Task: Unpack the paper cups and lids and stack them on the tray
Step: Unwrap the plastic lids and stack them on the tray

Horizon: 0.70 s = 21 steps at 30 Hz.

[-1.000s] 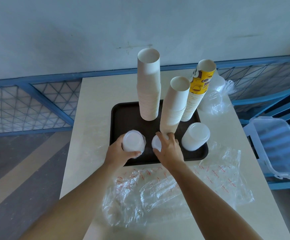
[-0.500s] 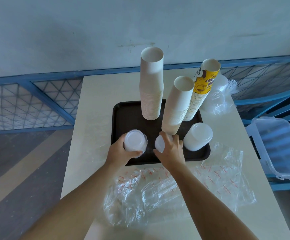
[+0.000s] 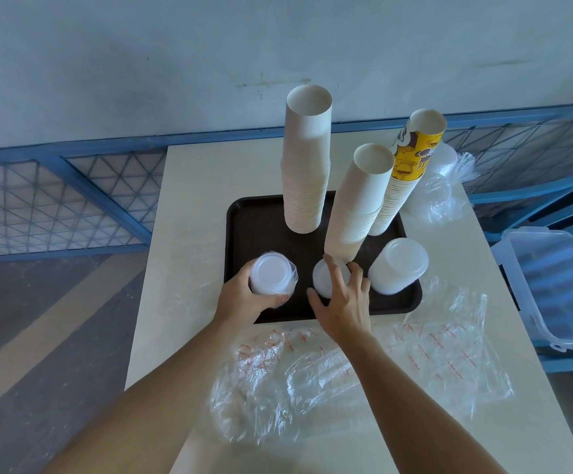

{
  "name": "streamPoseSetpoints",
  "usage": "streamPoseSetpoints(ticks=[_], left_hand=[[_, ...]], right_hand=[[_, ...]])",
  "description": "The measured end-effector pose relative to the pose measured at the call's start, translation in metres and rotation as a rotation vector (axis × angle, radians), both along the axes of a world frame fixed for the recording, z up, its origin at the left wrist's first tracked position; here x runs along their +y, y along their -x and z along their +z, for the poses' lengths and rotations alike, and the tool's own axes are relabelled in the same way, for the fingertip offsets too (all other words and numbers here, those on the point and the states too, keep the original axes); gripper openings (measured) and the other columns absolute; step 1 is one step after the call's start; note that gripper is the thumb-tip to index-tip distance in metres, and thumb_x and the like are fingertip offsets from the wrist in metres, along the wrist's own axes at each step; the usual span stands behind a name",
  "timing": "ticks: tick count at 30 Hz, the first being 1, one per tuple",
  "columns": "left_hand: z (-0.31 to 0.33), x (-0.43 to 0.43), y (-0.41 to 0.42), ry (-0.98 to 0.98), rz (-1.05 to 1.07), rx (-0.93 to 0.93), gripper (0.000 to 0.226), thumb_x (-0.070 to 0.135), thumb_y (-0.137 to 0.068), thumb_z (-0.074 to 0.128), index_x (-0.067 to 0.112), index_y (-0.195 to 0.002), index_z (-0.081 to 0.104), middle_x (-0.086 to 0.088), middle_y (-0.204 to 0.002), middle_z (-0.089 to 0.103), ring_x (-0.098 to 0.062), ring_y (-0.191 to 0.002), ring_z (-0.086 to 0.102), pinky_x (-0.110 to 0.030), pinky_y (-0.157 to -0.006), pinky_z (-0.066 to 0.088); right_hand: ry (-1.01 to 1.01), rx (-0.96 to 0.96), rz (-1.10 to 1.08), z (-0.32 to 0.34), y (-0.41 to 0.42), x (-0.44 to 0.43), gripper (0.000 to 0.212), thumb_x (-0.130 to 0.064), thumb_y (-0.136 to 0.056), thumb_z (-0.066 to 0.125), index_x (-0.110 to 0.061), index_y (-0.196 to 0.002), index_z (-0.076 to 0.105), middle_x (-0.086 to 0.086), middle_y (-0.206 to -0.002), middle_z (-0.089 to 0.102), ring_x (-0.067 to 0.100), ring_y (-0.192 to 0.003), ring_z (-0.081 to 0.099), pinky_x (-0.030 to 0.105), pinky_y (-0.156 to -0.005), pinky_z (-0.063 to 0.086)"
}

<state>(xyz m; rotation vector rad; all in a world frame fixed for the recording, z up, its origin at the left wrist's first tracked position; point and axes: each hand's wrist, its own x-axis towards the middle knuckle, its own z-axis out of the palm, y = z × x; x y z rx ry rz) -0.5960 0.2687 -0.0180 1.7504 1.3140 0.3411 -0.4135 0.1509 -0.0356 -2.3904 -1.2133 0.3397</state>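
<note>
At frame centre, the left hand (image 3: pixel 244 299) grips a plastic-wrapped lid stack (image 3: pixel 271 273) at the lower left of the dark tray (image 3: pixel 254 227). The right hand (image 3: pixel 343 302) curls its fingers round the middle lid stack (image 3: pixel 324 277). Three cup stacks (image 3: pixel 307 165) stand above them.

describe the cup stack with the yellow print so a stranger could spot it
Find the dark brown rectangular plastic tray on the pale table. At its far right corner stands the stack of yellow-printed paper cups. The taller plain white cup stack and the shorter plain white cup stack to its left bear no print.
</note>
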Motion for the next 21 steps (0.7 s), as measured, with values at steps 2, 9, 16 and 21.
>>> streamPoseSetpoints(ticks=[2,9,16,21], left_hand=[[0.000,0.000,0.000,0.006,0.007,-0.006,0.090,0.044,-0.067,0.098,0.034,-0.145,0.053,0.015,-0.132,0.061,-0.009,-0.122,0.056,-0.025,-0.098,0.047],[0.001,0.000,0.000,0.011,0.011,-0.006,0.090,0.041,-0.067,0.099,0.033,-0.145,0.054,0.014,-0.132,0.062,-0.009,-0.120,0.056,-0.023,-0.097,0.046],[0.003,0.000,-0.001,0.013,0.009,-0.012,0.090,0.040,-0.068,0.098,0.032,-0.146,0.053,0.013,-0.132,0.062,-0.011,-0.121,0.056,-0.024,-0.096,0.046],[0.004,-0.001,-0.001,0.012,0.013,-0.010,0.090,0.040,-0.068,0.099,0.031,-0.146,0.053,0.012,-0.132,0.063,-0.012,-0.121,0.057,-0.027,-0.099,0.047]], right_hand=[[-0.062,0.037,-0.009,0.000,0.000,-0.003,0.070,-0.046,-0.088,0.073,-0.037,-0.150,0.043,0.015,-0.144,0.039,0.037,-0.113,0.048,0.055,-0.091,0.055],[-0.107,0.042,-0.021,-0.004,-0.002,-0.005,0.061,-0.035,-0.091,0.076,-0.028,-0.145,0.049,0.013,-0.145,0.046,0.037,-0.118,0.051,0.058,-0.092,0.057],[-0.078,0.046,-0.077,0.000,0.000,0.002,0.078,-0.049,-0.088,0.075,-0.025,-0.153,0.038,0.008,-0.146,0.053,0.034,-0.115,0.056,0.055,-0.093,0.056],[-0.023,0.086,-0.145,0.002,0.003,0.009,0.081,-0.052,-0.083,0.079,-0.019,-0.146,0.041,0.007,-0.138,0.056,0.034,-0.115,0.055,0.056,-0.095,0.054]])
